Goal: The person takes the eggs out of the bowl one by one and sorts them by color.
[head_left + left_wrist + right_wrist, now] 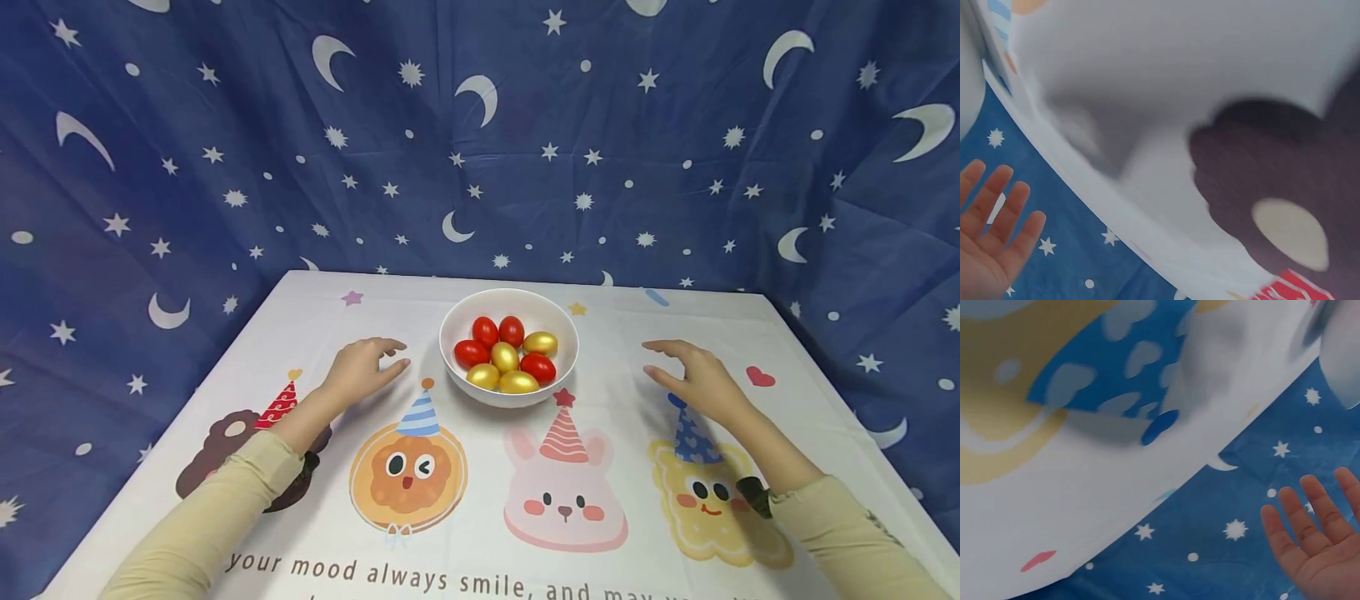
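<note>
Eight eggs (pixel 505 357) could spill if left hand (pixel 365 369), at the bowl's (pixel 502 302) nine o'clock, or right hand (pixel 705 383), at three, fingers (pixel 1024 239) apart, bumps it.

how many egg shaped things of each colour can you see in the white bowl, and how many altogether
Red eggs: 4
Gold eggs: 4
Total visible in the white bowl: 8
</note>
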`<state>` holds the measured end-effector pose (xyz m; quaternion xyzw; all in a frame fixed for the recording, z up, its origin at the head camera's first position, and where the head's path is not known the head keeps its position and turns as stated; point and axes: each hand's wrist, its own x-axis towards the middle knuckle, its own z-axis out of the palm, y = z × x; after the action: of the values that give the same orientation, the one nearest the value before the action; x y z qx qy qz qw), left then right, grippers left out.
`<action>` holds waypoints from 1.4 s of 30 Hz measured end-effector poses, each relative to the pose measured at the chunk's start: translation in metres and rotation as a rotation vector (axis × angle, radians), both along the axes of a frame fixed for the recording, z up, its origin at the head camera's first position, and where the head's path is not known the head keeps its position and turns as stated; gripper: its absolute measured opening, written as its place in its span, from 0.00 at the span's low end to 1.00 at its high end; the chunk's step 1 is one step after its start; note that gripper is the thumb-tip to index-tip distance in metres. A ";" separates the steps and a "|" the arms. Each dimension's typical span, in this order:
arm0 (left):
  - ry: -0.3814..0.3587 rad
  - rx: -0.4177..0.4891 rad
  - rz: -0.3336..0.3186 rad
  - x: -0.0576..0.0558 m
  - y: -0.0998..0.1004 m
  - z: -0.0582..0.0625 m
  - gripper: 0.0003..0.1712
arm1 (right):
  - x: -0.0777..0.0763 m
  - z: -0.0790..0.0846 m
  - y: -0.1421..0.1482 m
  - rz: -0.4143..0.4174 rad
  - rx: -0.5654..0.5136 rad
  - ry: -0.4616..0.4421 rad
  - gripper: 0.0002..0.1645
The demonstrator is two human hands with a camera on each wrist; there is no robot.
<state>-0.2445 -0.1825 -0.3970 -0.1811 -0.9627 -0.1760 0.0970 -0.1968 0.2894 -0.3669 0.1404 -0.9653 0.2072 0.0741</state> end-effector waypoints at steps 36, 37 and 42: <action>-0.565 0.880 0.176 -0.018 0.047 0.014 0.26 | -0.002 0.017 -0.065 0.132 -0.171 0.109 0.24; -0.605 0.915 0.180 -0.018 0.047 0.014 0.26 | -0.002 0.017 -0.066 0.133 -0.174 0.108 0.24; -0.778 1.079 0.213 -0.023 0.046 0.014 0.28 | -0.003 0.019 -0.075 0.146 -0.178 0.098 0.24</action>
<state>-0.2673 -0.1369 -0.3829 0.0654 -0.7175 -0.6741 -0.1631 -0.2003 0.2144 -0.3483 0.2130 -0.9255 0.2899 0.1183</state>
